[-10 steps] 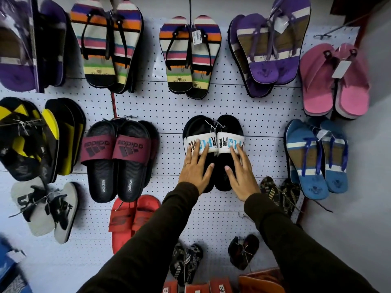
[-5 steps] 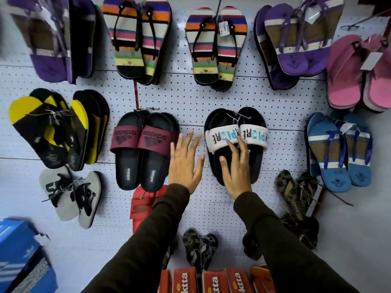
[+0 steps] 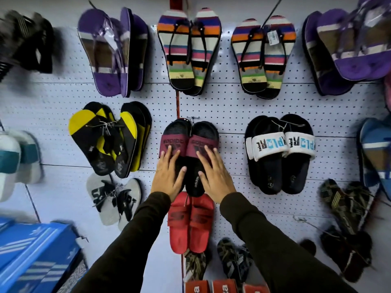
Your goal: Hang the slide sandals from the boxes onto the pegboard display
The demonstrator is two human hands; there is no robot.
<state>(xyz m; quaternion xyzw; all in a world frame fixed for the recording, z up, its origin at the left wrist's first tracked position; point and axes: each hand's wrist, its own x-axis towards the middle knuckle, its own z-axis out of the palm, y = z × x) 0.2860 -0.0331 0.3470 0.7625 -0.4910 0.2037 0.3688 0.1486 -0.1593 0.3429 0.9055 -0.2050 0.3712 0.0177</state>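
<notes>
A pair of black slides with maroon straps (image 3: 191, 142) hangs on the white pegboard (image 3: 230, 106) at centre. My left hand (image 3: 167, 176) lies flat on the left slide, fingers spread. My right hand (image 3: 214, 176) rests flat on the right slide, fingers apart. Neither hand grips anything. To the right hangs a pair of black slides with white lettered straps (image 3: 280, 153), with no hand on it. A pair of red slides (image 3: 190, 223) hangs just below my hands.
Striped flip-flops (image 3: 188, 51), purple pairs (image 3: 114, 53) and a yellow-black pair (image 3: 108, 138) hang around. A grey pair (image 3: 114, 199) hangs lower left. Blue shoe boxes (image 3: 36, 256) stand at bottom left, red boxes (image 3: 218, 286) at the bottom edge.
Both hands have left the white-strapped slides and moved left onto the maroon-strapped pair. The view has shifted left with them.
</notes>
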